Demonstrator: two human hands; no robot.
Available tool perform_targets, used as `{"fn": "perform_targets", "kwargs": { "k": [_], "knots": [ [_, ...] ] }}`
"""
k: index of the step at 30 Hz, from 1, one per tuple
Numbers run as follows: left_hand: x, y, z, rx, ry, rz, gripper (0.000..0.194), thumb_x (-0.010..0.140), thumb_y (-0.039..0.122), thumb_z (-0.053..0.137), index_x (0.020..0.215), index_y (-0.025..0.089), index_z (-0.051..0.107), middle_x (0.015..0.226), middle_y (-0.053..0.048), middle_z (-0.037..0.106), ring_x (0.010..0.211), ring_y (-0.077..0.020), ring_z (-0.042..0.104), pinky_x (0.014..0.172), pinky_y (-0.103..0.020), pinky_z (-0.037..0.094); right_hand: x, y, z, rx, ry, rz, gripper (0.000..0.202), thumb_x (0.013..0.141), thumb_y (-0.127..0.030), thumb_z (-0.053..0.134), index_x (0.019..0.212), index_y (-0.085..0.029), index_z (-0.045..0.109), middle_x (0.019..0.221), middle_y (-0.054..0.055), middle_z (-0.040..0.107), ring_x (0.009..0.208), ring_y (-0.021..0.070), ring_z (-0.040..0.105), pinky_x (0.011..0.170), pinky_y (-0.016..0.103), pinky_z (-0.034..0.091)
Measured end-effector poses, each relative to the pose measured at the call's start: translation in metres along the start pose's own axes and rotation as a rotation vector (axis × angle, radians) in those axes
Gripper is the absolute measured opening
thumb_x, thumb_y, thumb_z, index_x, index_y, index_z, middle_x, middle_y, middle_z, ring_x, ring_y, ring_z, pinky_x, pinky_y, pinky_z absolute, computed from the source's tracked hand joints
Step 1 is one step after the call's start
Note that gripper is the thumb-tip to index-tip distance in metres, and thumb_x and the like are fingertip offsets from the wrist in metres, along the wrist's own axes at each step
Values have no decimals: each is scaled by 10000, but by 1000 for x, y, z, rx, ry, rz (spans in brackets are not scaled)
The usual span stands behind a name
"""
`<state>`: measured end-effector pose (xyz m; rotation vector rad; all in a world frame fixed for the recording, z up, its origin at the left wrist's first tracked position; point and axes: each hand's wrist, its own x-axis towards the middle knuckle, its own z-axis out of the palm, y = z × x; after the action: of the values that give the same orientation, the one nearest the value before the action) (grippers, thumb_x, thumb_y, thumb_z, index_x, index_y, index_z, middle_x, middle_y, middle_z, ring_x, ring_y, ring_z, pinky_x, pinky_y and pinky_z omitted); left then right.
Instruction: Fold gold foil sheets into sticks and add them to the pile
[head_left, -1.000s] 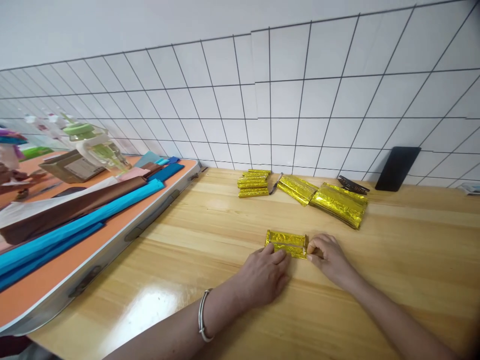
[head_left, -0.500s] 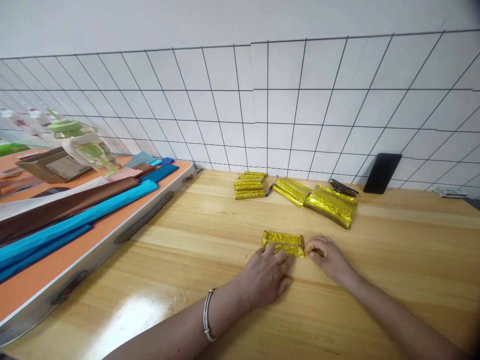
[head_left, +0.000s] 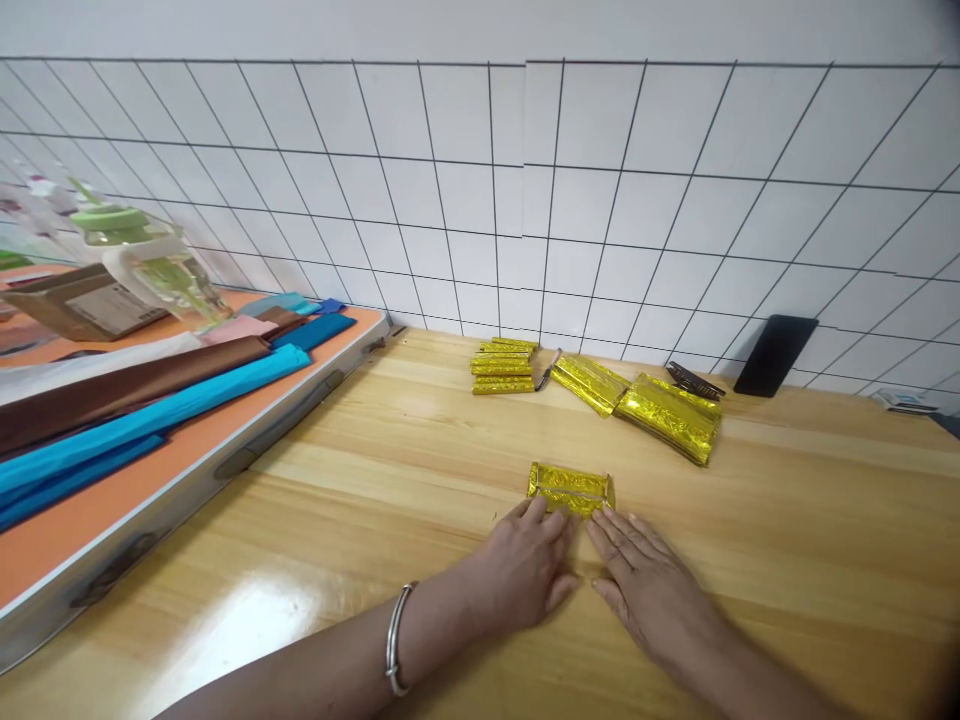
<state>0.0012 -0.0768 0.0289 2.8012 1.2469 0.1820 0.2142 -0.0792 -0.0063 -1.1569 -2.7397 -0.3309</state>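
Left hand (head_left: pixel 525 565) and right hand (head_left: pixel 649 580) lie flat and spread, fingertips pressing the near edge of the folded gold foil paper (head_left: pixel 571 488) on the wooden table (head_left: pixel 787 520). Even pressure should sharpen the crease.

Centre of frame, on the wooden table (head_left: pixel 750 520): folded foil piece (head_left: pixel 571 488), with left hand (head_left: pixel 525 570) and right hand (head_left: pixel 645 580) flat just below it, fingertips at its near edge. Above centre, near the tiled wall (head_left: pixel 600 200): small foil stack (head_left: pixel 504 367), then larger foil bundles (head_left: pixel 667 412) to its right. Far left: paper rolls (head_left: pixel 135 420) on a tray (head_left: pixel 90 540).
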Motion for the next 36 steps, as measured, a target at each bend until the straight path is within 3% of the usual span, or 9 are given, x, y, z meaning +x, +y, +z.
{"fn": "perform_targets", "kwargs": {
  "k": [5, 9, 15, 25, 36],
  "knots": [
    [-11, -11, 1, -24, -1, 55, 585, 879, 477, 373, 1318, 90, 402, 1327, -146, 435, 1195, -303, 366, 987, -412, 346, 8, -10, 6, -82, 65, 29, 425, 820, -179, 493, 1229, -74, 540, 1240, 152, 574, 1157, 257, 506, 1030, 410, 347],
    [-11, -11, 3, -35, 11, 48, 596, 879, 471, 380, 1329, 81, 393, 1347, -145, 428, 1208, -308, 362, 1021, -413, 315, 22, -18, 2, -179, -1, 26, 471, 759, -140, 534, 1224, -63, 548, 1163, 170, 609, 1088, 294, 537, 999, 437, 376],
    [-10, -15, 7, -86, 4, 70, 609, 875, 474, 384, 1336, 76, 375, 1345, -159, 432, 1218, -305, 373, 1023, -428, 323, 36, -17, -6, -203, -116, 17, 493, 745, -103, 514, 1238, -97, 539, 955, 117, 644, 929, 273, 573, 892, 449, 460],
    [-21, -47, 8, -190, 6, 194, 544, 885, 365, 410, 1354, 93, 360, 1393, -127, 399, 1297, -242, 329, 1092, -369, 263, 23, -2, -3, -129, -80, -42, 488, 788, -106, 475, 1276, -93, 487, 1151, 124, 603, 1091, 276, 495, 971, 471, 386],
    [-23, -47, 1, -214, 18, 124, 490, 900, 398, 396, 1359, 227, 364, 1382, -21, 436, 1207, -234, 416, 1012, -422, 305, 14, 0, -6, -85, -53, 58, 496, 786, -124, 490, 1279, -175, 495, 1246, 88, 568, 1088, 276, 485, 862, 417, 435]
  ]
}}
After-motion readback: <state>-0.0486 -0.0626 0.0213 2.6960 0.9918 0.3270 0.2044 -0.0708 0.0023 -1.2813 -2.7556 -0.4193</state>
